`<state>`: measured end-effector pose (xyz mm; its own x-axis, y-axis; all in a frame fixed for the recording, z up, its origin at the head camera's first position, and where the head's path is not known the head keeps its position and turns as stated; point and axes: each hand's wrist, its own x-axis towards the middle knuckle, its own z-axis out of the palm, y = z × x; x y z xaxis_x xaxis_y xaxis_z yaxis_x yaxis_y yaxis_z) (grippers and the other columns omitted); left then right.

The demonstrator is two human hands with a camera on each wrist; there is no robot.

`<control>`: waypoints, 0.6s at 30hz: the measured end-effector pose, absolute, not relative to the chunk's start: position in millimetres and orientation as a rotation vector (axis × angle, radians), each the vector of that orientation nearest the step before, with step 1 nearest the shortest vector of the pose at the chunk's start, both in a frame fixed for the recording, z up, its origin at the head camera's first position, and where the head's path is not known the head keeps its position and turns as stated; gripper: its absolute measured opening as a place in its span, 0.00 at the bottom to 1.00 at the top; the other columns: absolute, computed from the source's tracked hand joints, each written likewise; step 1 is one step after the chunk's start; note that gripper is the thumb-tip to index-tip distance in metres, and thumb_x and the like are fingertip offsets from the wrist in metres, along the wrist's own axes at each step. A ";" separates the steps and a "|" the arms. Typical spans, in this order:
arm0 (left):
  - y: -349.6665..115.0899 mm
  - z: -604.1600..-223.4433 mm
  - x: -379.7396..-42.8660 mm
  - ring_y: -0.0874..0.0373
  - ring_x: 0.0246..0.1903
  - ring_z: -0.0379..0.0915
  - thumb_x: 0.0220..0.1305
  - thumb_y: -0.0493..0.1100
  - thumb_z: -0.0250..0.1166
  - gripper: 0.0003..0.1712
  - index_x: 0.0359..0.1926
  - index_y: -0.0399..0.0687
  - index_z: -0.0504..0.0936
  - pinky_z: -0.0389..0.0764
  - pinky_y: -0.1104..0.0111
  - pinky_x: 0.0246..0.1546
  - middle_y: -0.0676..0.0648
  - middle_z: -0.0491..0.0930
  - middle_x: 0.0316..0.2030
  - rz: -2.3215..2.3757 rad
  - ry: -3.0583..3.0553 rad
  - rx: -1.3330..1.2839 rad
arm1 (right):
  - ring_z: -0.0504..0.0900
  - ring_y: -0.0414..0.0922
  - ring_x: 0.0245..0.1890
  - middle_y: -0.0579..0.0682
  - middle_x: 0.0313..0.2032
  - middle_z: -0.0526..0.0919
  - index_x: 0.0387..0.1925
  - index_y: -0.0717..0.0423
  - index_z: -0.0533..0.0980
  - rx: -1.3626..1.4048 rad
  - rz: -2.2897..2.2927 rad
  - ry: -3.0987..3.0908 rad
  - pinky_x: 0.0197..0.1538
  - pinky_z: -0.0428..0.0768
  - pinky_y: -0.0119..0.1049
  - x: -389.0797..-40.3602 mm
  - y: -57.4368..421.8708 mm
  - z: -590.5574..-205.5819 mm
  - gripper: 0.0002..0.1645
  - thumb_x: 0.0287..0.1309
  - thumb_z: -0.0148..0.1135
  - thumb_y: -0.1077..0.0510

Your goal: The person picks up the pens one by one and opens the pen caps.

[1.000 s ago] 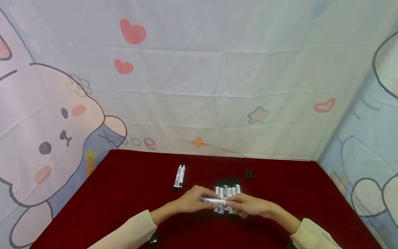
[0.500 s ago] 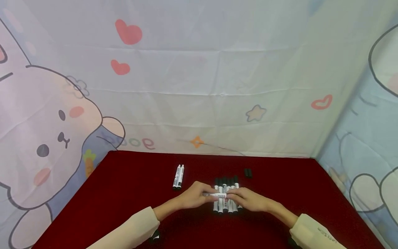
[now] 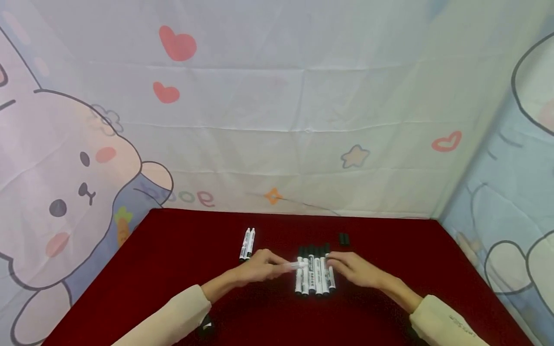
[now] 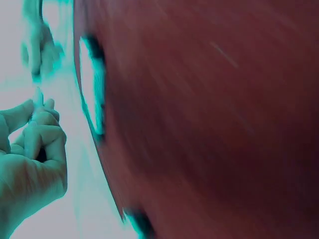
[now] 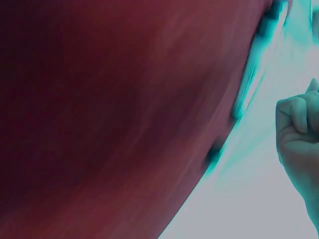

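My left hand [image 3: 259,265] pinches a white marker [image 3: 296,265] that points right, over the left end of a row of markers [image 3: 311,276]. That row lies side by side on the red cloth, white barrels with black caps at the far end. Beyond the right end of the row, my right hand [image 3: 355,269] has its fingers curled. In the left wrist view a small dark piece, looking like a black marker cap [image 4: 36,78], shows at the right hand's fingertips. In the right wrist view the same hand [image 5: 301,129] has curled fingers and its fingertips are cut off.
Two uncapped white markers [image 3: 247,244] lie together at the back left of the red tablecloth [image 3: 195,240]. Two loose black caps [image 3: 344,239] lie behind the row, to the right. A printed fabric backdrop [image 3: 303,120] rises behind the table.
Both hands were together at the marker; now they are apart. The left hand has drawn left with the marker, the right hand has moved right. The row between them is more exposed.
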<state>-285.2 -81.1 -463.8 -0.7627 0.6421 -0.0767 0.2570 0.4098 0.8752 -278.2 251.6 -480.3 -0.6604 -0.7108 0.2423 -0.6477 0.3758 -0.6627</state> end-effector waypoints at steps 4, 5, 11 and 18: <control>-122.2 -464.7 -290.1 0.64 0.19 0.56 0.74 0.47 0.62 0.19 0.57 0.40 0.86 0.59 0.75 0.18 0.53 0.72 0.23 1.358 2.306 0.610 | 0.66 0.28 0.25 0.47 0.24 0.70 0.44 0.65 0.76 -1.094 -1.277 2.602 0.26 0.73 0.29 -284.6 298.6 -476.2 0.14 0.80 0.43 0.64; -127.1 -465.8 -288.7 0.65 0.19 0.57 0.73 0.48 0.63 0.19 0.57 0.41 0.86 0.60 0.75 0.18 0.52 0.73 0.24 1.345 2.324 0.606 | 0.65 0.28 0.25 0.46 0.24 0.69 0.45 0.65 0.76 -1.045 -1.284 2.599 0.26 0.73 0.29 -283.3 303.7 -476.0 0.15 0.80 0.42 0.63; -115.4 -464.3 -286.7 0.68 0.22 0.58 0.73 0.48 0.63 0.19 0.57 0.45 0.86 0.62 0.75 0.23 0.49 0.78 0.30 1.269 2.335 0.833 | 0.79 0.40 0.42 0.54 0.45 0.82 0.56 0.60 0.76 -0.888 -1.168 2.595 0.42 0.80 0.32 -278.2 292.0 -475.5 0.20 0.82 0.42 0.53; -107.2 -464.5 -280.7 0.66 0.25 0.71 0.75 0.39 0.59 0.19 0.61 0.38 0.81 0.69 0.77 0.25 0.33 0.82 0.37 1.286 2.309 0.943 | 0.81 0.54 0.59 0.57 0.60 0.81 0.64 0.60 0.75 -0.866 -1.040 2.587 0.57 0.80 0.36 -263.9 268.5 -471.1 0.24 0.81 0.44 0.50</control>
